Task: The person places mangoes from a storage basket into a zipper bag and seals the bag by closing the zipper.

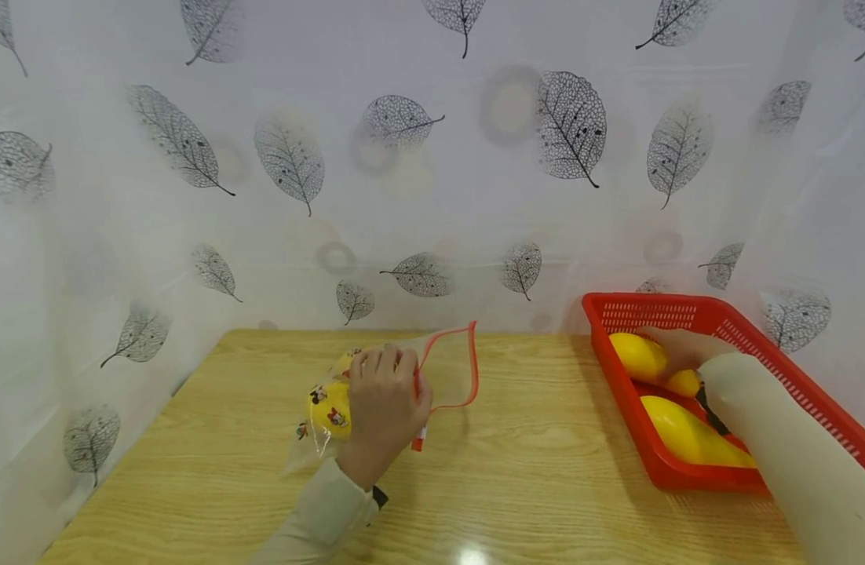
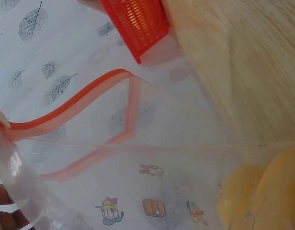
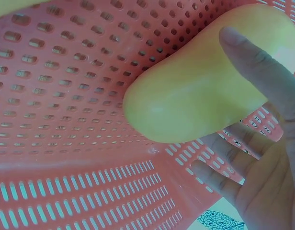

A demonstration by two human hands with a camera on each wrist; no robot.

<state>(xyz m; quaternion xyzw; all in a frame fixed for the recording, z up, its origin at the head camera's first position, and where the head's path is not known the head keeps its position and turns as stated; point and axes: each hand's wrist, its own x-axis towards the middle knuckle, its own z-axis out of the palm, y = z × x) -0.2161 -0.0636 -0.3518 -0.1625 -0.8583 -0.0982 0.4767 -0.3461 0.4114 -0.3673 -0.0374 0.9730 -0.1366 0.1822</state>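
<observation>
Open table separates left grip, holding bag, from right grip, clasping fruit inside basket walls.

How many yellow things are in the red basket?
2: one yellow thing at the right hand, another yellow thing nearer the person. More might hide under the sleeve.

Soft, diffuse light leaves the head view evenly lit and slightly grey. A small white glare sits on the near edge of the worktop, glints streak the clear zip bag, and a faint shadow lies left of the red basket. The left wrist view looks hazy; the right's reds wash pinkish.
</observation>
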